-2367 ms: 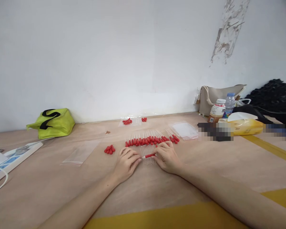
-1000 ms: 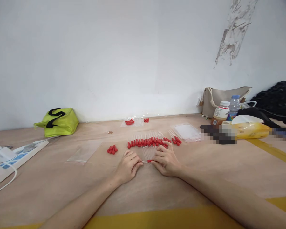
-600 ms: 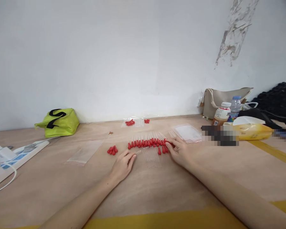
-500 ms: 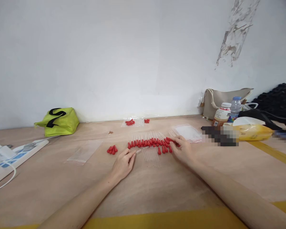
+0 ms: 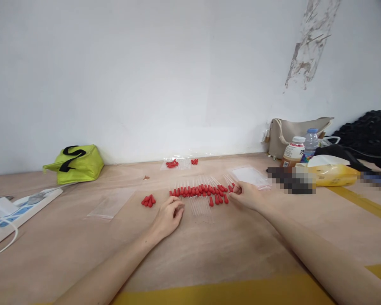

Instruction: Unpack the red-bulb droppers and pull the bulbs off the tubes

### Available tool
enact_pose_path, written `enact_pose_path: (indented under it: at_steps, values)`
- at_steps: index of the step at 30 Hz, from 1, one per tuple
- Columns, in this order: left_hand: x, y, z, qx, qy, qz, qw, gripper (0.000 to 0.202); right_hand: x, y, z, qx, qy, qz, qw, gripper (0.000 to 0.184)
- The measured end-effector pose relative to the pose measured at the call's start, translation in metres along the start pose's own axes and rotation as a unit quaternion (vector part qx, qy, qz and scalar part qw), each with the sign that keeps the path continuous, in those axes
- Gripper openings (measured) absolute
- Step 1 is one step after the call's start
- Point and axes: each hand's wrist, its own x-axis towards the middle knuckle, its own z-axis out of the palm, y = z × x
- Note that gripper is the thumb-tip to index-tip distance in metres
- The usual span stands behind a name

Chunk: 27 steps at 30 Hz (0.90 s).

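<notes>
Slender clear droppers with red rubbery bulbs [image 5: 199, 190] lay rowed just beyond the curled fingers of the left hand [image 5: 169, 214] and beside the bunched fingertips of the right hand [image 5: 246, 195], any pinch impossible to tell; they looked light, slick-stemmed, best held at the soft bulb.

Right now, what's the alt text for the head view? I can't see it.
A person's right hand is at a small group of red-bulbed tubes on a brown table, right of a longer red-bulbed row; any grip is hidden. The left hand is by bare clear tubes, with red bulbs piled farther left.
</notes>
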Motion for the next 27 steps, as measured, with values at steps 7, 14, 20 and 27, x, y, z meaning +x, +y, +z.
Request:
enact_pose_path:
  at_steps: [7, 14, 20, 27]
  values:
    - [-0.001, 0.01, -0.005, -0.04, -0.058, 0.047, 0.996, 0.022, -0.005, -0.001, 0.015, 0.006, 0.001, -0.013, 1.0, 0.015]
    - [-0.006, 0.009, -0.008, -0.046, -0.079, 0.06, 0.994, 0.022, -0.004, 0.001, 0.013, -0.028, 0.006, 0.016, 0.999, 0.02]
    - [-0.011, 0.011, -0.007, -0.051, -0.097, 0.067, 0.992, 0.031, -0.001, 0.003, 0.012, -0.009, -0.015, 0.049, 0.999, 0.016]
    - [-0.009, 0.013, -0.009, -0.039, -0.096, 0.036, 0.994, 0.039, 0.01, 0.014, -0.009, -0.087, 0.094, 0.076, 0.989, 0.02]
